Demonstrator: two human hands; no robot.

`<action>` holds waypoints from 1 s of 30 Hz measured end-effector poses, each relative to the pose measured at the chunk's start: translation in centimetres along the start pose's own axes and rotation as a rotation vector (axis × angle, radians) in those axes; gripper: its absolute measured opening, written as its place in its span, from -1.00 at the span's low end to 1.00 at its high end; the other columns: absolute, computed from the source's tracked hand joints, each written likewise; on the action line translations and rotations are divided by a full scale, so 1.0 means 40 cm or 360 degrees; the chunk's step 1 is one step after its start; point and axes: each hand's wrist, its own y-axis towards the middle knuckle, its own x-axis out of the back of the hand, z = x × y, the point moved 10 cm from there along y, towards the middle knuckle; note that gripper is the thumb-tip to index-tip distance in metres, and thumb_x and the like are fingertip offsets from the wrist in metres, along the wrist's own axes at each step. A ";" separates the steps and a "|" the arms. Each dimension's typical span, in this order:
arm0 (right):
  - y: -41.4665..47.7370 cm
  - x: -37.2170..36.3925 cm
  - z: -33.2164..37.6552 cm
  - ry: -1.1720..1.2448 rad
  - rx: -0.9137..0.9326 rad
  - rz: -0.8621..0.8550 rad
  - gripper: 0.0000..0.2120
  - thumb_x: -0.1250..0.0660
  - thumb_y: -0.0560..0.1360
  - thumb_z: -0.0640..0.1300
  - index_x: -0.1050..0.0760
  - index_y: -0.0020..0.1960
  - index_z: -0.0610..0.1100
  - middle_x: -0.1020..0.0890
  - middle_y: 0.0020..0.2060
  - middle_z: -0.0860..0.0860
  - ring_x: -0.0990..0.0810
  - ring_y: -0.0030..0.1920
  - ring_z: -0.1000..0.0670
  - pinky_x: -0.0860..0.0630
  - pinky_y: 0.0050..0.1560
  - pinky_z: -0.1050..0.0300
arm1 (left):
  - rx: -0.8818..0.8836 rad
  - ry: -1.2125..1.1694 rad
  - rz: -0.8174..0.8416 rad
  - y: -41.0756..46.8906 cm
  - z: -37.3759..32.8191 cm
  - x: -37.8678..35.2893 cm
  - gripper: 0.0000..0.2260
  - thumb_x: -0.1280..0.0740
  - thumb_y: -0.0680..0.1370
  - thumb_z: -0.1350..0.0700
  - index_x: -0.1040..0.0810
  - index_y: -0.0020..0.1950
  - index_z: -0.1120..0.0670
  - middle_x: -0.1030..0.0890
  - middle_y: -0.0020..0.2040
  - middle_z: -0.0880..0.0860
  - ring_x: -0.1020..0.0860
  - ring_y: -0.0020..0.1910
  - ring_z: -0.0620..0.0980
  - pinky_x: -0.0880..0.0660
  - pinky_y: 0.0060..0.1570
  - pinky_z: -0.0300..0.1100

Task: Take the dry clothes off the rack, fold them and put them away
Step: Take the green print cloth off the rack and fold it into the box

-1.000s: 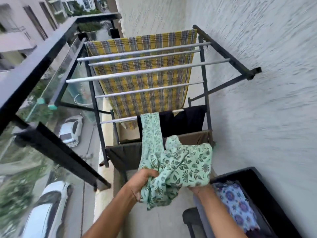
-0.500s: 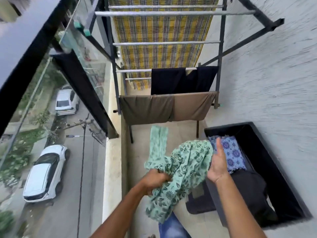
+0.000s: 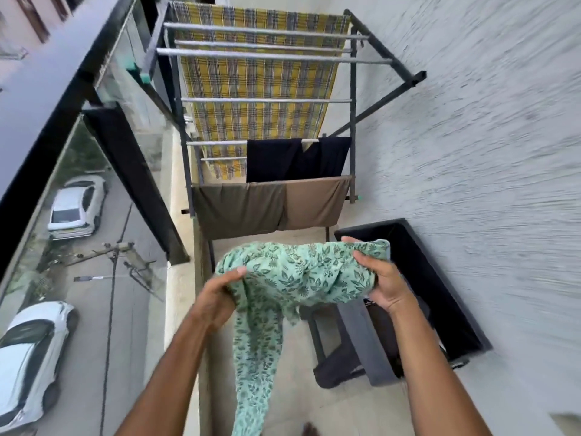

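**Both hands on the green leaf-print garment [image 3: 298, 278], and it's off the rack [image 3: 270, 55], held just in front of the lowest rail.**

The left hand [image 3: 220, 297] clenches one bunched end, fingers curled into the cloth. The right hand [image 3: 380, 278] grasps the other end, thumb over the top. The garment stretches between them, a long tail dangling from the left side. On the rack there's a yellow plaid cloth [image 3: 257, 80] draped over the top rails on the far side. A dark navy garment [image 3: 292, 158] hangs on a lower rail, and a brown garment [image 3: 270, 206] is spread along the nearest, lowest one. Right of the rack's near foot, against the wall, sits a black bin [image 3: 424, 272], with the right hand over its near-left edge. Along the rack's left side runs the balcony railing [image 3: 63, 125].
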 end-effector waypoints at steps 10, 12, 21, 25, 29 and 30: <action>-0.037 -0.050 0.136 -0.0486 0.0240 0.0359 -0.85 -0.44 0.42 -0.25 -0.74 -0.08 -0.07 -0.73 -0.09 -0.06 -0.70 0.00 -0.05 -0.64 0.00 0.06 | -0.0080 0.0540 0.0166 -0.017 -0.035 -0.156 -0.26 -0.74 -0.02 -0.01 -0.64 0.07 0.24 -0.68 0.07 0.26 -0.68 0.01 0.16 -0.64 -0.01 -0.05; -0.030 -0.019 0.153 -0.0682 0.0335 0.0263 -0.85 -0.43 0.44 -0.26 -0.74 -0.10 -0.07 -0.73 -0.13 -0.05 -0.70 -0.05 -0.04 -0.63 -0.03 0.09 | -0.0220 0.0612 0.0130 -0.009 -0.061 -0.168 -0.41 -0.73 0.01 -0.01 -0.70 -0.06 0.19 -0.71 -0.02 0.21 -0.68 -0.04 0.12 -0.62 -0.04 -0.10; -0.049 0.121 0.201 -0.1318 0.0710 -0.0378 -0.77 -0.53 0.43 0.01 -0.71 0.02 -0.10 -0.71 -0.26 0.20 -0.67 -0.18 0.23 -0.55 -0.15 0.30 | -0.0265 0.0822 0.0062 -0.027 -0.167 -0.157 -0.79 -0.57 0.26 0.14 -0.75 -0.12 0.10 -0.72 -0.04 0.15 -0.69 -0.04 0.07 -0.61 -0.08 -0.19; -0.090 0.119 0.220 -0.1424 0.1001 -0.0765 -0.73 -0.49 0.49 0.05 -0.71 0.09 -0.09 -0.71 -0.14 0.17 -0.69 -0.10 0.22 -0.58 -0.09 0.32 | 0.0066 0.0559 -0.0047 -0.007 -0.126 -0.132 -0.84 -0.46 0.36 0.22 -0.74 -0.09 0.16 -0.71 0.02 0.18 -0.69 -0.03 0.11 -0.63 0.02 -0.06; -0.109 0.103 0.164 -0.1080 0.0947 -0.1035 -0.76 -0.46 0.52 0.04 -0.69 0.12 -0.03 -0.72 -0.18 0.14 -0.64 -0.21 0.20 -0.61 -0.14 0.24 | 0.0110 0.0434 -0.0190 -0.001 -0.097 -0.129 -0.77 -0.35 0.44 0.22 -0.64 0.05 0.25 -0.68 0.00 0.20 -0.66 -0.08 0.11 -0.52 0.18 0.05; -0.109 0.100 0.143 -0.1016 0.0898 -0.1102 -0.76 -0.44 0.52 0.09 -0.69 0.12 0.00 -0.72 -0.18 0.11 -0.65 -0.21 0.14 -0.64 -0.12 0.13 | 0.0015 0.0551 -0.0200 -0.001 -0.106 -0.140 -0.80 -0.37 0.47 0.22 -0.63 0.06 0.23 -0.69 -0.02 0.18 -0.67 -0.10 0.09 -0.55 0.12 0.04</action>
